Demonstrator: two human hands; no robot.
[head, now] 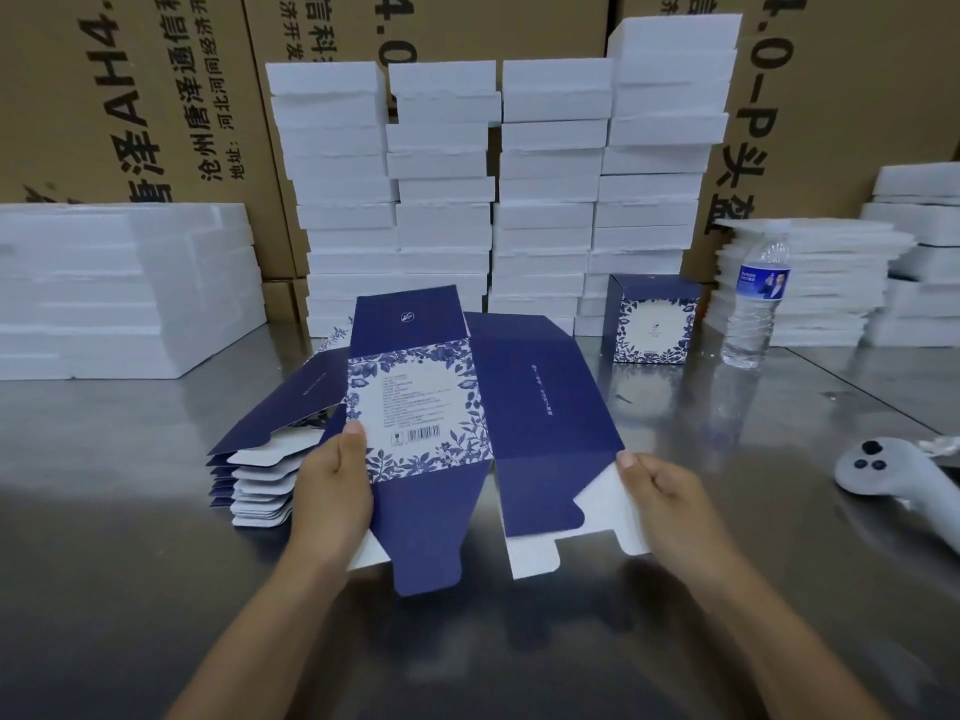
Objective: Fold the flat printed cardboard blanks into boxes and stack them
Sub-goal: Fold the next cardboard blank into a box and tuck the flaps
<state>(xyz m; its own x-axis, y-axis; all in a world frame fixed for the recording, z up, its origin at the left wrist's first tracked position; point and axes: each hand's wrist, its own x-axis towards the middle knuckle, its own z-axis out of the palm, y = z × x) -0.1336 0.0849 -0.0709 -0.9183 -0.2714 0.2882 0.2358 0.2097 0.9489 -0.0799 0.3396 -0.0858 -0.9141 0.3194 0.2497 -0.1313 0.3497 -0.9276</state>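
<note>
A flat navy cardboard blank [483,407] with a white floral panel and a barcode is held above the steel table, partly opened. My left hand [332,485] grips its left edge, thumb on the floral panel. My right hand [662,491] pinches the right edge by the white inner flap. Under the left side lies a pile of several more flat blanks [260,480]. One folded navy box [652,319] stands upright at the back right.
Tall stacks of white foam blocks [493,200] line the back, with more foam on the left [119,293] and right [810,283]. A water bottle [756,304] stands right of the folded box. A white controller [893,480] lies at the right. Brown cartons [156,96] form the rear wall.
</note>
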